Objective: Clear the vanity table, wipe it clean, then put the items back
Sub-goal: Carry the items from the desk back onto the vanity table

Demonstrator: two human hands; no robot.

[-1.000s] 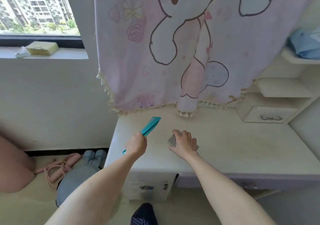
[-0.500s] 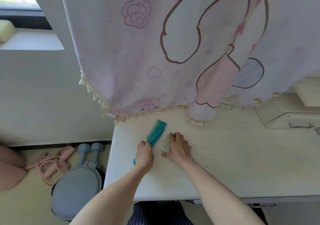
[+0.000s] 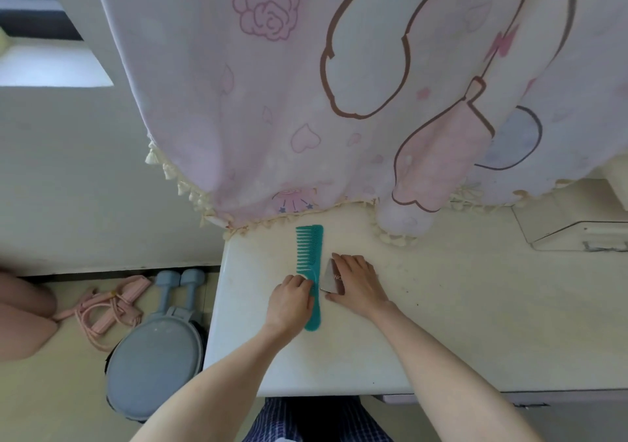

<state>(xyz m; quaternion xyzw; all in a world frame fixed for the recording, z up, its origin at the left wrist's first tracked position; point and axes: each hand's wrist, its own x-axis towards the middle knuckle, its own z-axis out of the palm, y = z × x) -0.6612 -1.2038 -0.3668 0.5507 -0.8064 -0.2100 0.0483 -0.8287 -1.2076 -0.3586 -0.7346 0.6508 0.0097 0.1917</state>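
A teal wide-tooth comb [image 3: 311, 258] lies flat on the cream vanity table [image 3: 441, 322] near its far left corner, teeth pointing left. My left hand [image 3: 290, 302] holds the comb's handle, fingers curled round it. Just right of the comb, my right hand [image 3: 356, 282] rests on a small grey card-like item [image 3: 331, 276], fingers over its right part, thumb under its near edge.
A pink cartoon curtain [image 3: 339, 101] with a tasselled hem hangs over the table's back edge. At the right stands a white drawer unit [image 3: 577, 224]. Left of the table, on the floor, lie blue dumbbells [image 3: 180, 285], a blue round stool [image 3: 156, 363] and a pink skipping rope [image 3: 108, 312].
My left hand brought the comb down from the air and laid it flat on the table, turned lengthwise. My right hand stayed on the grey item. The view moved closer and lower.
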